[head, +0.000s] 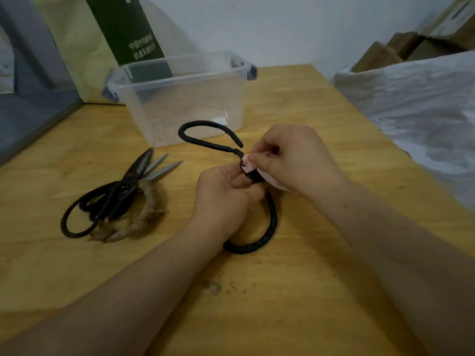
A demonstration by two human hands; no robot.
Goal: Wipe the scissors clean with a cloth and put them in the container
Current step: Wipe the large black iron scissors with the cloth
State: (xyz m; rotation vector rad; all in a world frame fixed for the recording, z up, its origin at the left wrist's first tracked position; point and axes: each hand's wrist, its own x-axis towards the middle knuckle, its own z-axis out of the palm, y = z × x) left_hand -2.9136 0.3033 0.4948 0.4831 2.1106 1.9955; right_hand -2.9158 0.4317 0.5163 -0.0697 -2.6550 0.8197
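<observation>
While clasped in left hand (221,199) grip, 1 scissors (274,217); right hand (295,160) pinching 1 cloth (246,164); 2 pairs (123,186) near 1 container (185,104).

**Hiding Bits**

Hiding the blades of the black scissors (274,217) under the left hand (221,196) and right hand (293,158). Tucking most of the pink cloth (246,165) in there too. Overlapping in the scissor pile (128,176), muddling the count. Running off the top edge at the green box (123,24).

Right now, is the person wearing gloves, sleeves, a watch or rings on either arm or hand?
No. The bare left hand and bare right hand carry no gloves, and no rings show. The left forearm and right forearm are uncovered to the frame edge: no sleeves, watch or bracelet.
</observation>
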